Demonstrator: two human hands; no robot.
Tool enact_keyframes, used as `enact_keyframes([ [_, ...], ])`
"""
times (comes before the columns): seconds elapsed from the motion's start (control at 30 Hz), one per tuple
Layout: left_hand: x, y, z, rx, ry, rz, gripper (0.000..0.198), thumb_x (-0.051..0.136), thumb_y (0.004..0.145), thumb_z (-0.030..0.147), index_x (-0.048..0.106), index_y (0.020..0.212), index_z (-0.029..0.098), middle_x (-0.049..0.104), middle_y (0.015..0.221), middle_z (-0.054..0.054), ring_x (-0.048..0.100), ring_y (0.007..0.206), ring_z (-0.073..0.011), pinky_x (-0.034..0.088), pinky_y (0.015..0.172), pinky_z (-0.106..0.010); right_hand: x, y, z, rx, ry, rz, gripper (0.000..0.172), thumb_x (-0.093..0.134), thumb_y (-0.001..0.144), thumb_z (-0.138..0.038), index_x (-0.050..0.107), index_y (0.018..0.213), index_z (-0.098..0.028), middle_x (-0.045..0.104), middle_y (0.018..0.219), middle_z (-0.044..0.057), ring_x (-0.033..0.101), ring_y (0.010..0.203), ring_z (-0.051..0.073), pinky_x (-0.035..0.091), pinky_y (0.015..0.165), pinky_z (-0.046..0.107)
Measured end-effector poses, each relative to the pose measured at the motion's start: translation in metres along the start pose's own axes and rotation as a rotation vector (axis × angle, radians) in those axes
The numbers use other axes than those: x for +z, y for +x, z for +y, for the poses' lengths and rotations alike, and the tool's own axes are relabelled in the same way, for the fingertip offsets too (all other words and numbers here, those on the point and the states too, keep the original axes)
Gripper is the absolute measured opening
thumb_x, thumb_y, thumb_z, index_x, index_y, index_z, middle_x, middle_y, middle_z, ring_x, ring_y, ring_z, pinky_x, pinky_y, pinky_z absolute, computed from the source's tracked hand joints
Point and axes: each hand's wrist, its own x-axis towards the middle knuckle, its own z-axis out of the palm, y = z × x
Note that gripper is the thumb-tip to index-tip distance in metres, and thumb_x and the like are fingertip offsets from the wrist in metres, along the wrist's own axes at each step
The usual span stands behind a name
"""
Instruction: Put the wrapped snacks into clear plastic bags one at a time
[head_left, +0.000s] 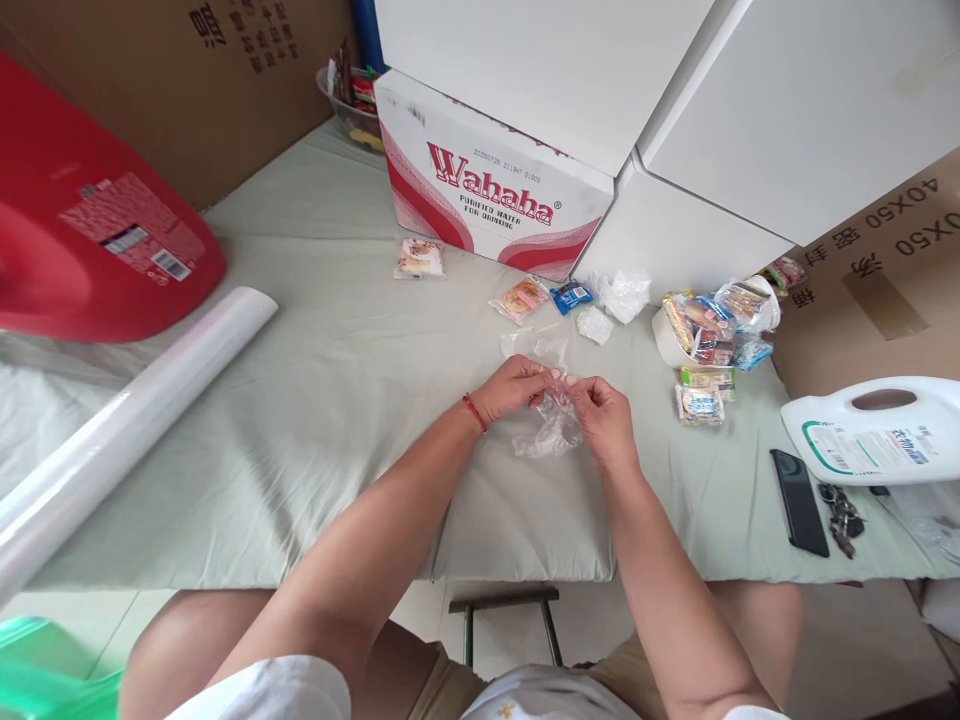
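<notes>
My left hand [516, 386], with a red cord bracelet on its wrist, pinches the gathered part of a thin clear plastic bag [549, 432]. Close beside it, my right hand [604, 415] is closed on the same plastic, fingertips nearly meeting those of the left. Crumpled film hangs below the fingers and more lies beyond them; exactly what the fingertips grip is too small to make out. Just past my hands are a wrapped round snack [521, 298], a small blue packet [571, 296] and crumpled clear plastic [619, 292]. Another wrapped snack [420, 258] lies farther left.
A white tub [669, 340] of snacks stands right, two packets [700, 404] before it. A phone [799, 502], keys [844, 518] and white jug [874, 430] lie far right. A plastic roll [142, 430] and red container [105, 210] are left; a Wahaba carton [495, 180] stands behind.
</notes>
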Motion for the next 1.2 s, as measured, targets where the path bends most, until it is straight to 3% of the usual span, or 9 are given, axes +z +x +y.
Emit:
enact_keyframes([
  [0.17,0.001,0.000,-0.001,-0.029,-0.013,-0.044,0.036,0.073,0.079,0.049,0.074,0.070,0.014,0.055,0.050,0.001,0.046,0.051,-0.0103,0.036,0.056,-0.026,0.009,0.002,0.001,-0.065,0.038,0.012,0.026,0.076,0.079,-0.047,0.068,0.079,-0.022,0.067,0.072,0.000,0.057,0.069,0.016,0.045,0.068,0.029],
  [0.4,-0.002,0.000,0.007,-0.066,-0.159,-0.066,0.029,0.071,0.076,0.041,0.078,0.069,0.013,0.062,0.051,-0.003,0.049,0.048,-0.0110,0.034,0.053,-0.027,0.002,0.003,0.002,-0.032,0.143,0.035,0.023,0.078,0.076,-0.044,0.071,0.077,-0.022,0.062,0.070,-0.003,0.047,0.064,0.013,0.039,0.064,0.028],
  [0.57,-0.003,0.002,0.004,-0.095,-0.277,-0.015,0.028,0.076,0.069,0.039,0.079,0.071,0.011,0.075,0.067,-0.010,0.052,0.045,-0.0104,0.031,0.049,-0.027,-0.009,0.003,0.008,0.047,0.224,0.069,0.026,0.084,0.070,-0.043,0.070,0.075,-0.021,0.055,0.067,-0.005,0.040,0.060,0.010,0.035,0.058,0.026],
  [0.77,-0.004,0.002,-0.001,-0.105,-0.355,0.066,0.028,0.077,0.066,0.037,0.079,0.074,0.010,0.077,0.072,-0.012,0.052,0.047,-0.0104,0.031,0.048,-0.026,-0.027,-0.001,0.013,0.148,0.324,0.088,0.035,0.091,0.061,-0.044,0.069,0.074,-0.020,0.051,0.067,-0.005,0.039,0.061,0.009,0.034,0.055,0.024],
  [0.9,0.000,0.000,0.004,-0.112,-0.255,0.045,0.030,0.076,0.069,0.039,0.078,0.076,0.010,0.078,0.076,-0.012,0.050,0.049,-0.0093,0.033,0.050,-0.025,-0.034,-0.007,0.016,0.158,0.326,0.091,0.036,0.091,0.060,-0.045,0.069,0.073,-0.020,0.049,0.066,-0.005,0.038,0.061,0.010,0.032,0.054,0.024],
  [1.03,0.009,-0.002,0.009,-0.114,-0.057,0.014,0.041,0.068,0.081,0.052,0.074,0.076,0.012,0.075,0.076,-0.009,0.050,0.052,-0.0088,0.037,0.054,-0.025,-0.033,-0.012,0.016,0.085,0.262,0.071,0.034,0.087,0.066,-0.047,0.070,0.076,-0.020,0.053,0.069,-0.004,0.039,0.062,0.010,0.033,0.056,0.025],
  [1.2,0.023,-0.010,0.012,-0.193,0.043,0.172,0.032,0.073,0.074,0.045,0.068,0.086,0.016,0.063,0.069,0.001,0.051,0.056,-0.0103,0.038,0.055,-0.024,-0.029,-0.016,0.013,-0.030,0.185,-0.025,0.027,0.081,0.076,-0.045,0.070,0.078,-0.021,0.056,0.071,-0.004,0.041,0.063,0.011,0.034,0.061,0.026],
])
